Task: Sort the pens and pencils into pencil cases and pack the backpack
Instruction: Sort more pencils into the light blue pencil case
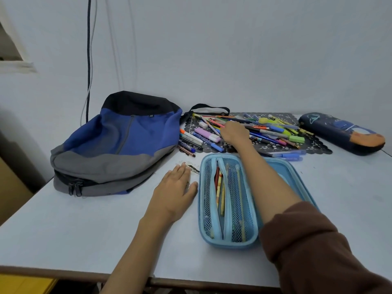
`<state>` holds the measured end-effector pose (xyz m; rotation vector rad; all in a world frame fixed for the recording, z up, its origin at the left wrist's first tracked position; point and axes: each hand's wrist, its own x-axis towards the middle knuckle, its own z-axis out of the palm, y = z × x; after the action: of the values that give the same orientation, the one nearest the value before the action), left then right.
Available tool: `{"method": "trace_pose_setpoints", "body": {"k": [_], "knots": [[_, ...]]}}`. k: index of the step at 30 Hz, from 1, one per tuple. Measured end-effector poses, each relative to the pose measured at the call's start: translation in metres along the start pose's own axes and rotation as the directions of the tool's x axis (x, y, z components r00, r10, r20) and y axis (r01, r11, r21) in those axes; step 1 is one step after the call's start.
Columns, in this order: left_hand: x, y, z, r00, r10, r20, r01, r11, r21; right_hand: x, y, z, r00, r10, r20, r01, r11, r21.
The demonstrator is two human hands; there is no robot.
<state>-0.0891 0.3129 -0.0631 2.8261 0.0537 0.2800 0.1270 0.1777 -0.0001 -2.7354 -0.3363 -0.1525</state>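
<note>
1. Your backpack [114,145], blue, grey and black, lies flat at the left of the table [106,240], its top against the wall and its zip pulls toward you.
2. Your left hand [174,192] rests palm down on the table between the backpack and the light blue pencil case [228,209]. Its fingers are straight and hold nothing, and the thumb is just beside the case's rim.
3. The light blue pencil case lies open near you. Several pencils sit in its mesh pockets, and your right forearm crosses above its far half.
4. Your right hand [233,132] is down on the pile of pens and pencils [271,130], fingers bent into the heap. I cannot tell whether they grip one.
5. The pile is spread over a dark lace mat [318,145] by the wall, with a white eraser [203,124] and a lilac highlighter [206,134] at its left end.
6. The dark pencil case [341,132] lies on its side at the far right, just beside the mat.
</note>
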Motion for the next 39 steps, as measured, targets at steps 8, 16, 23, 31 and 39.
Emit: {"method": "trace_pose_setpoints", "body": {"k": [8,16,23,31,39], "knots": [[0.000,-0.002,0.001,1.000,0.001,0.002,-0.001,1.000,-0.009,0.009,-0.013,0.015,0.993,-0.056,-0.101,0.042,0.990,-0.137],[-0.001,0.000,-0.001,1.000,-0.007,0.010,0.007,1.000,-0.025,0.016,-0.018,0.024,0.991,-0.124,-0.054,0.117,0.986,-0.122],[-0.002,0.001,-0.002,1.000,-0.012,0.004,0.012,1.000,-0.023,0.010,-0.017,0.020,0.987,-0.129,-0.094,0.114,0.981,-0.155],[-0.003,0.003,-0.005,1.000,-0.016,0.016,0.016,0.999,-0.037,0.008,-0.015,0.013,0.989,-0.108,0.100,0.117,0.989,-0.092],[-0.003,0.003,-0.005,1.000,-0.015,0.000,0.015,0.999,-0.039,0.019,0.011,-0.007,0.998,0.064,-0.007,-0.059,0.956,0.289]]}}
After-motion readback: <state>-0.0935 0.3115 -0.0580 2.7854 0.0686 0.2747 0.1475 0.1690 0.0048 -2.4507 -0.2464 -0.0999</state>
